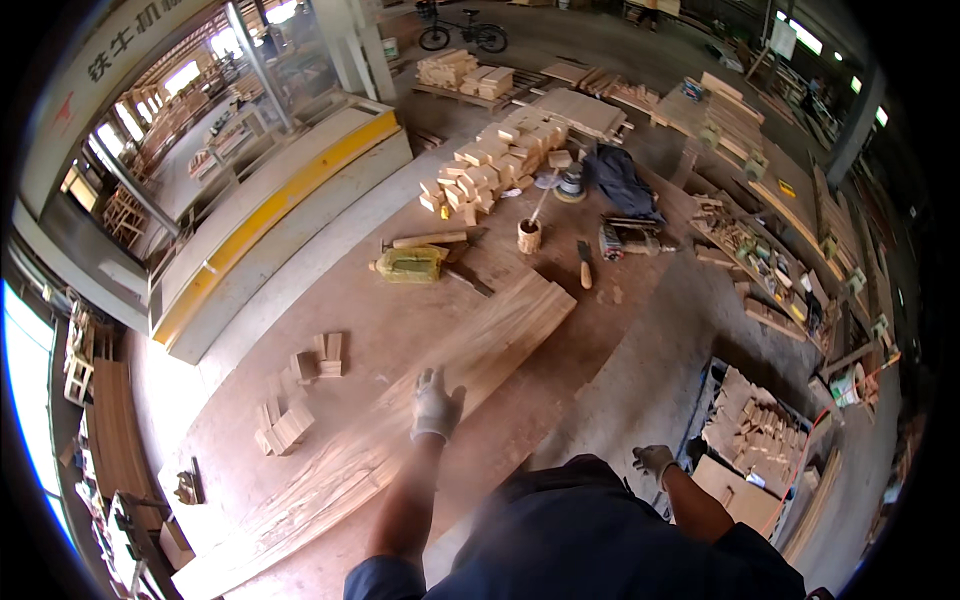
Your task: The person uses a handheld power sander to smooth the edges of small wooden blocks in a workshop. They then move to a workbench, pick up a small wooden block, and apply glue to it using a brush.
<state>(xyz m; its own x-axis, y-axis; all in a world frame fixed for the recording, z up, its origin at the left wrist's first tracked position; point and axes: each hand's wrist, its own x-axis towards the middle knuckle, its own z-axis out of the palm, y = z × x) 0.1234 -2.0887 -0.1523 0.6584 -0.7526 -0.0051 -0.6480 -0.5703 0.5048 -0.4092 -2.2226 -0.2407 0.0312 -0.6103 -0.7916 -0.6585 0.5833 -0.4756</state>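
Observation:
A long wooden board (490,350) lies slantwise across the brown worktable (350,300). My left hand (437,405), in a pale work glove, rests flat on the board's middle with its fingers stretched out. Away from the table's near edge hangs my right hand (655,460), also gloved; its fingers are apart and nothing shows in them. Closest to it is a crate of wood offcuts (750,425). Left of the board sit small wooden blocks (285,428) and another little group of blocks (328,355).
Beyond the board lie a yellow-green plastic bottle (412,264), a hammer (430,239), a pot (529,236) holding a stick, a wood-handled scraper (585,266) and a power tool (630,240). Stacked blocks (490,165) and dark cloth (622,182) lie farther back. A hand plane (188,484) stands left.

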